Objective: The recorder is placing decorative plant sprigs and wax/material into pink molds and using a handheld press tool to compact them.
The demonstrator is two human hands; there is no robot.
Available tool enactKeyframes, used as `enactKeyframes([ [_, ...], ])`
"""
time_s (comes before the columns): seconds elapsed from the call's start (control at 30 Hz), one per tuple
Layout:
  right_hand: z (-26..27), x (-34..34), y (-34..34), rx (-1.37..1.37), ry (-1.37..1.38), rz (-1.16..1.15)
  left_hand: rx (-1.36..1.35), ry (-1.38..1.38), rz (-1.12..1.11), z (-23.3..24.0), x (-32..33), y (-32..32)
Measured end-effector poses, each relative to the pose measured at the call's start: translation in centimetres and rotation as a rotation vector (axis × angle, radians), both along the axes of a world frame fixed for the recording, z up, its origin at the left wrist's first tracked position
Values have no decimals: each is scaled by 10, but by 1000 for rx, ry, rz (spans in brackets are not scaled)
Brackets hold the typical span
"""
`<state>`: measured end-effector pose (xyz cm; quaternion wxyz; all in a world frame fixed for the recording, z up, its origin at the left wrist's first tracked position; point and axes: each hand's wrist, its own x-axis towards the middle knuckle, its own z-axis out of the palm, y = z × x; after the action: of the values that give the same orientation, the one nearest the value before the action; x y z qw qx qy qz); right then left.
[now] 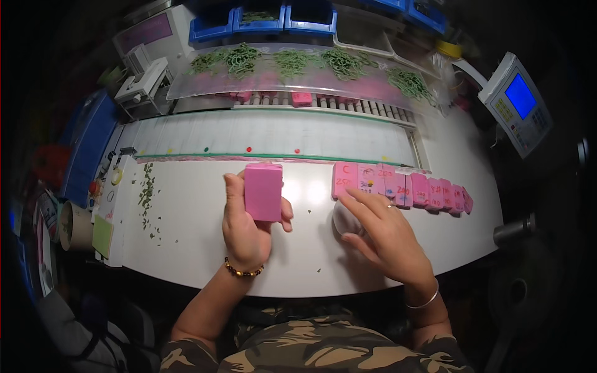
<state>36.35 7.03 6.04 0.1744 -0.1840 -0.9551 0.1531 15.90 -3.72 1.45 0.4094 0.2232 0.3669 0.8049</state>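
Observation:
My left hand [249, 231] grips a plain pink block [263, 193] upright above the white worktable [196, 224]. My thumb lies along the block's left side and fingertips show at its right. My right hand [385, 226] is over a rounded white object [344, 219], fingers spread; whether it touches that object cannot be told. Just beyond those fingers begins a row of pink blocks [419, 190] with handwritten marks. Dark bands cross some of these blocks.
Small green scraps [148, 196] litter the table's left. A white conveyor belt [270, 133] runs behind, with a roller track [373, 107] beyond. Bundles of green bands [343, 63] lie on a clear shelf [210, 88]. Blue bins [261, 23] stand above; a control panel [517, 102] is at right.

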Motion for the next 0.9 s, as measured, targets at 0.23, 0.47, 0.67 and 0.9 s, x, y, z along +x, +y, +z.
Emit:
enactKeyframes([
  [0.23,-15,-45,-12,-1116,525,49,-40,287,1,-4,32,-8],
  [0.47,-15,-39,-13,-622,591,45,7,304,-190,1,20,-20],
  [0.67,-11,-42,-17,-284,688,78,-3,510,-50,3,22,-21],
  [0.9,-13,-30,-8,-740,614,159,128,170,-647,3,-13,-19],
])
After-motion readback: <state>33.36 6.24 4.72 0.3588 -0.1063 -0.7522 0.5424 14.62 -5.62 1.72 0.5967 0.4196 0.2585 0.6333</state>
